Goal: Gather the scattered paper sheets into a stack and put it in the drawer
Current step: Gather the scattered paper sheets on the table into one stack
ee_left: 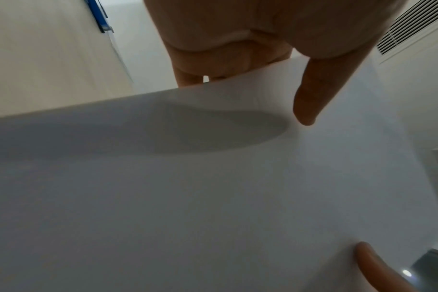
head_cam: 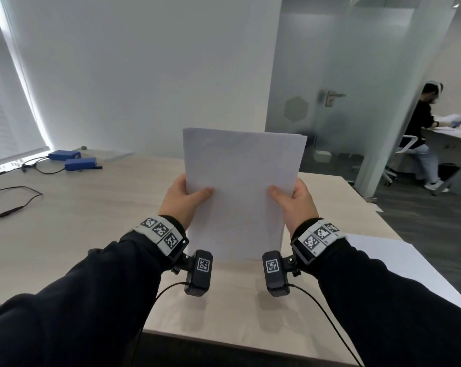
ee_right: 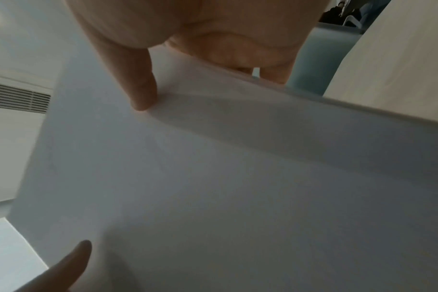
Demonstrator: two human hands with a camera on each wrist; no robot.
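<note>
A stack of white paper sheets (head_cam: 241,192) stands upright on its bottom edge on the pale wooden desk (head_cam: 91,221). My left hand (head_cam: 183,198) pinches its left edge, thumb on the near face and fingers behind. My right hand (head_cam: 294,201) pinches the right edge the same way. In the left wrist view the paper stack (ee_left: 188,197) fills the frame under my left hand (ee_left: 238,49), and in the right wrist view the stack (ee_right: 225,187) lies under my right hand (ee_right: 200,39). No drawer is in view.
Another white sheet (head_cam: 409,271) lies at the desk's right edge. Two blue boxes (head_cam: 73,158) with black cables (head_cam: 15,205) sit at the far left. A frosted glass door (head_cam: 330,102) stands behind, and a seated person (head_cam: 420,136) works at another desk on the right.
</note>
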